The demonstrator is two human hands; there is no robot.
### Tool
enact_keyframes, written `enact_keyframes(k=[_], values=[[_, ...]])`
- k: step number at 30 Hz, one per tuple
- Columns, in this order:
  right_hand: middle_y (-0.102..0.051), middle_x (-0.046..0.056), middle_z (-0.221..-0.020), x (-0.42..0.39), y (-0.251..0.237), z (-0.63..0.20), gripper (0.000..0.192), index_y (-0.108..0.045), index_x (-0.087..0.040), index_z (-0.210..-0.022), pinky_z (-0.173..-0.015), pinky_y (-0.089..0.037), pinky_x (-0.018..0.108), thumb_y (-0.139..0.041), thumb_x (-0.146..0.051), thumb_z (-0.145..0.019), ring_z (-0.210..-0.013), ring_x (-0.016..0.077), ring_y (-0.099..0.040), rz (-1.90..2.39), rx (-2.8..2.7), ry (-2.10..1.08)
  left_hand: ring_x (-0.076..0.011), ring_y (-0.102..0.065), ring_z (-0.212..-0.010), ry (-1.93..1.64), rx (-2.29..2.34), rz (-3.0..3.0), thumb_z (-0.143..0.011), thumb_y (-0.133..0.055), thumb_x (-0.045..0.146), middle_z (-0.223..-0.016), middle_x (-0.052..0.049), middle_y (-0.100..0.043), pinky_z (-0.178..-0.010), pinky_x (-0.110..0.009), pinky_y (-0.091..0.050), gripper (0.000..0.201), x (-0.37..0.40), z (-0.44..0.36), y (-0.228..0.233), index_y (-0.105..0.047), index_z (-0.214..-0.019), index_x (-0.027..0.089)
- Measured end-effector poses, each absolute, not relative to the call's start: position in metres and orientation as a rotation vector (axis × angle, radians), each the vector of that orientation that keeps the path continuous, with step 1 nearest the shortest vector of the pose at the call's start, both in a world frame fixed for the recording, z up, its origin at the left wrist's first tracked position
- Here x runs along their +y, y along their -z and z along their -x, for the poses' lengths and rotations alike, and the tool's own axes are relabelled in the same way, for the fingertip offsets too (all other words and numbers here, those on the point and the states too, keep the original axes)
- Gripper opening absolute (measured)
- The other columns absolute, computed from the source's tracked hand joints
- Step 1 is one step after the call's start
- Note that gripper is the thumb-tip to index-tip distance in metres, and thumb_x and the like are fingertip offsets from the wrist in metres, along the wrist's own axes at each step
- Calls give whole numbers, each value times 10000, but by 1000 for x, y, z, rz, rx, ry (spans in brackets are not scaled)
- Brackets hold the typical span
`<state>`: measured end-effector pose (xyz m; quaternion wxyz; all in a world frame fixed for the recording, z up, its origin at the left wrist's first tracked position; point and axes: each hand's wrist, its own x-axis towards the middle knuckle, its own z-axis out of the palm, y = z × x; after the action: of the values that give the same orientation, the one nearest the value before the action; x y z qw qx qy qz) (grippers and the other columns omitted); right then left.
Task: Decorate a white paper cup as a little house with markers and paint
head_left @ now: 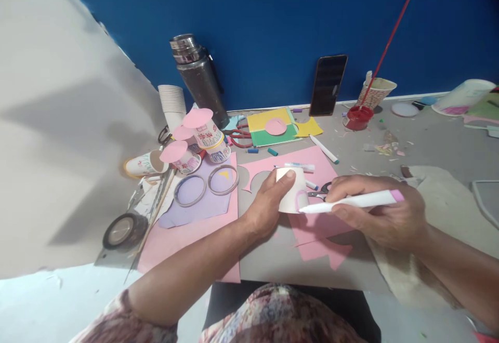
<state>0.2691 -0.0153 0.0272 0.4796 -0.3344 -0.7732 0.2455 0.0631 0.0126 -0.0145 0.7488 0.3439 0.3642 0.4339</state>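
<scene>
My left hand (268, 202) is wrapped round a white paper cup (290, 187), held upside down and slightly tilted above the table. A pink curved line shows on the cup's side, near its lower right. In my right hand (390, 213) is a white marker with a pink end (362, 201); its tip touches the cup beside that line. Behind the cup lie an uncapped marker (298, 167) and scissors (322, 191), partly hidden by the cup and my fingers. Pink paper sheets (319, 228) with cut-outs lie beneath my hands.
Decorated cups with pink discs (210, 137) stand at left, near a cup stack (171, 101) and a steel flask (200, 80). Tape rolls (189, 190) lie on purple paper. A phone (328, 86) leans on the blue wall; a red pot (357, 118) holds a stick. Cloth (440, 192) lies right.
</scene>
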Motion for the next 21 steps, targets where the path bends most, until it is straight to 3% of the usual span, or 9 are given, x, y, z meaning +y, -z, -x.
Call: enact_keyframes(k=[5,10,15,21], values=[[-773,-23,-713,-15,-23,-276,36,-783,-270,-915,-449,-499,269,-776,-241,-934,-510,142,-660,973,-1705,-501,-205,-695,-743,-899,717,-667,-803,-815,644,-957,-113,-785,-684,-300,-544,633,18,-66,11,-710,-1157,130],[-794,-10,-783,-16,-22,-276,84,-784,-263,-932,-523,-544,273,-774,-181,-923,-598,151,-703,946,-1731,-491,-198,-696,-745,-881,694,-613,-840,-797,614,-880,-98,-774,-703,-292,-559,571,17,-67,10,-733,-1113,116],[-813,-5,-812,-14,-23,-271,144,-785,-271,-977,-589,-582,288,-786,-150,-899,-644,172,-734,841,-1783,-471,-242,-738,-811,-880,705,-630,-829,-799,625,-902,-105,-790,-690,-293,-552,633,16,-67,11,-720,-1198,116],[-792,-4,-752,-14,-25,-271,120,-775,-279,-936,-512,-545,278,-731,-168,-933,-602,177,-727,802,-1859,-619,-267,-748,-808,-876,674,-639,-822,-790,642,-952,-136,-801,-706,-327,-563,663,17,-67,11,-714,-1206,106]])
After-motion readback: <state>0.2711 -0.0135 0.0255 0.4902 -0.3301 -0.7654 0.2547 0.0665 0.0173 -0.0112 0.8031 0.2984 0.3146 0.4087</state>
